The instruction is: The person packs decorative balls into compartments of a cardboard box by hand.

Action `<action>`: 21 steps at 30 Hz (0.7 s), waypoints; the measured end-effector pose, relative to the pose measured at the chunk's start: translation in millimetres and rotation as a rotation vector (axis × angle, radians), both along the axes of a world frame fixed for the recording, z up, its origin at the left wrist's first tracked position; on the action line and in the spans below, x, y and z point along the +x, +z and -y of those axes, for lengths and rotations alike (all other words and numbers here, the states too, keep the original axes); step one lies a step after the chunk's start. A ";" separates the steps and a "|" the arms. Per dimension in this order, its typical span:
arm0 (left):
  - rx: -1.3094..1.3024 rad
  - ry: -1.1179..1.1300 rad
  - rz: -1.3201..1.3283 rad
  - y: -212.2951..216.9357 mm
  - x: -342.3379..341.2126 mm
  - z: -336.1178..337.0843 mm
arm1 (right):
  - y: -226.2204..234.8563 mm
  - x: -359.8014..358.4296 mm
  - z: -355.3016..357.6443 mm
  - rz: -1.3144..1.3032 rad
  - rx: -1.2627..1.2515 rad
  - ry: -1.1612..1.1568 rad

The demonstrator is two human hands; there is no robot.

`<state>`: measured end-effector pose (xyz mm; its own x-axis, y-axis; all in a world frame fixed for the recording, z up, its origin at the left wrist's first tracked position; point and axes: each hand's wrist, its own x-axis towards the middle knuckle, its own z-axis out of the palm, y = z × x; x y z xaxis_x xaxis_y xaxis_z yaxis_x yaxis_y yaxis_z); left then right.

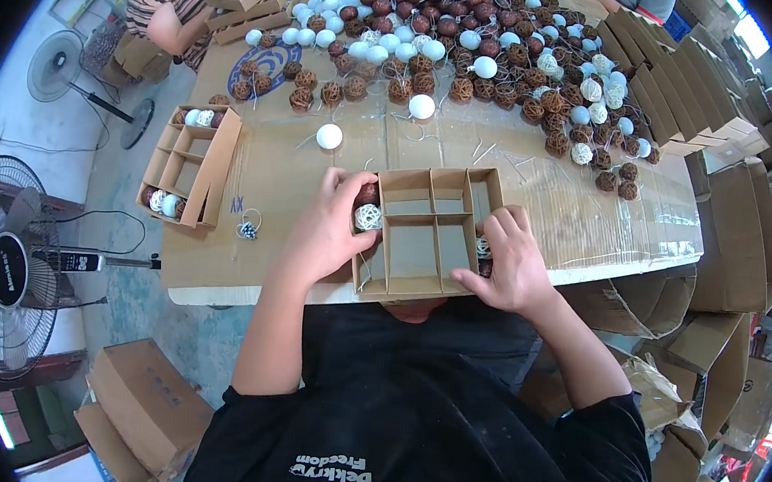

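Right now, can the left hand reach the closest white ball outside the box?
Probably yes: the white ball lies just past the left hand, nothing between, though that hand is busy at the divided box.

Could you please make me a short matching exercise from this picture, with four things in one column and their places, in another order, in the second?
Things:
1. Left hand
2. Right hand
3. Near divided box
4. Heap of loose balls

Places:
A. Spread over the far part of the table
B. At the near box's right end
C. Between the two hands
D. At the near box's left end, beside a white lattice ball

Pairs: 1-D, 2-B, 3-C, 4-A
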<state>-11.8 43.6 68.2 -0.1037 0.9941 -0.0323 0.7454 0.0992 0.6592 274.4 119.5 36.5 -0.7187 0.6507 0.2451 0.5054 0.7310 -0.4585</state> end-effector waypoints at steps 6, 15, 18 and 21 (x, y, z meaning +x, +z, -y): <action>-0.089 0.018 -0.056 10.0 4.0 -7.5 | -6.6 7.8 -2.1 -0.079 -0.015 0.061; -0.032 -0.053 -0.124 4.6 -0.4 -14.0 | -5.1 6.0 -2.0 -0.110 -0.052 -0.008; -0.026 -0.073 -0.158 2.6 -5.9 -16.8 | -7.1 9.5 -13.0 -0.246 -0.099 0.014; -0.011 -0.093 -0.188 6.1 -7.7 -19.8 | -17.7 10.4 -26.3 -0.692 -0.338 -0.047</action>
